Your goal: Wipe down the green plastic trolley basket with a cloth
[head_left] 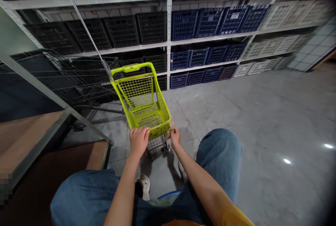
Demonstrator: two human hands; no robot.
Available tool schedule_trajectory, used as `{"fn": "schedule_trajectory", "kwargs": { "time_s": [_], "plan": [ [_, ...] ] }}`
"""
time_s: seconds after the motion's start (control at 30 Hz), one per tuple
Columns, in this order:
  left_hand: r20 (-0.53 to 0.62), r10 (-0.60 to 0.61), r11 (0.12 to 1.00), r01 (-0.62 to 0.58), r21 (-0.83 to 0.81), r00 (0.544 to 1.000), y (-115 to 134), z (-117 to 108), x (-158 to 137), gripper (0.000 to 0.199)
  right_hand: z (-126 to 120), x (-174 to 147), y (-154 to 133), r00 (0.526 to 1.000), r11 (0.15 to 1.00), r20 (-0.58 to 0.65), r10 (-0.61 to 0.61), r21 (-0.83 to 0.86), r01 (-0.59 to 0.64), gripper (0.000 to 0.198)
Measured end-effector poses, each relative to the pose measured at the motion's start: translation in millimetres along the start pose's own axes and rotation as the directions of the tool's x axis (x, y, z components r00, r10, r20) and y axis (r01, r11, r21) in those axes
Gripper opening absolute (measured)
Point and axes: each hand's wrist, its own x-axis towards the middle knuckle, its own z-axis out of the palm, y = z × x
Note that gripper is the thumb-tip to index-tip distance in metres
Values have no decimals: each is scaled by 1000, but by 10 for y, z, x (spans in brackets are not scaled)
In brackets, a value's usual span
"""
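Note:
A small yellow-green shopping cart [163, 108] stands in front of me with its basket empty and its handle on the far side. My left hand [139, 141] is closed over the near rim of the basket, thumb on the right. At the near right corner, my right hand [175, 137] is pinched on a small tan cloth-like piece [167, 135], held against the outside of the basket. That piece is partly hidden by my fingers, and its exact kind is unclear. A long metal pole [84, 24] rises from the cart's far left side.
White metal shelving [169, 26] carries black crates [122, 31], blue crates [210, 22] and white crates [278, 14]. A dark wire cart [86, 75] stands at left, beside brown steps [78, 156] with a metal rail [49, 89]. My knees flank the cart on a grey floor [262, 114].

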Motion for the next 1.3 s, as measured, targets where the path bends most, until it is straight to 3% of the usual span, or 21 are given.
{"fn": "schedule_trajectory", "kwargs": {
  "time_s": [0.13,0.27,0.4,0.53,0.7,0.83,0.9,1.0,1.1,1.17,1.3],
  "plan": [
    [6,-3,1000,3,-2,1000,-35,-47,-31,26,36,95,-210,992,988,-60,108,117,-100,34],
    [9,-15,1000,15,4,1000,-26,-66,-63,26,41,147,-441,990,976,-98,102,204,-80,42],
    [0,-30,1000,30,5,1000,1,-55,-100,25,42,-74,-208,984,988,-95,151,39,-148,37],
    [-11,-28,1000,29,10,1000,25,-43,-127,26,40,-89,-111,977,980,-83,196,48,-193,30],
    [-10,-43,999,43,11,999,77,-23,-121,26,-10,198,-619,989,995,-150,-4,94,18,40],
    [-14,-60,998,60,9,998,148,1,-104,25,2,-41,-853,970,994,-218,-107,-31,103,32],
    [-23,-60,998,60,17,998,181,7,-95,24,68,-334,-852,974,985,-152,-165,-73,155,26],
    [-24,-53,998,54,28,998,206,-3,-83,22,173,-705,-829,949,951,107,-297,-50,304,22],
    [2,-22,1000,22,14,1000,196,-23,-79,23,132,-709,-818,911,929,210,-354,-35,369,24],
    [10,-1,1000,1,-9,1000,180,-26,-85,26,-3,-499,-802,928,931,144,-344,-79,358,24],
    [-15,-2,999,2,-38,1000,169,6,-102,27,-287,-17,-808,963,966,-146,-225,-164,201,21]
  ]
}}
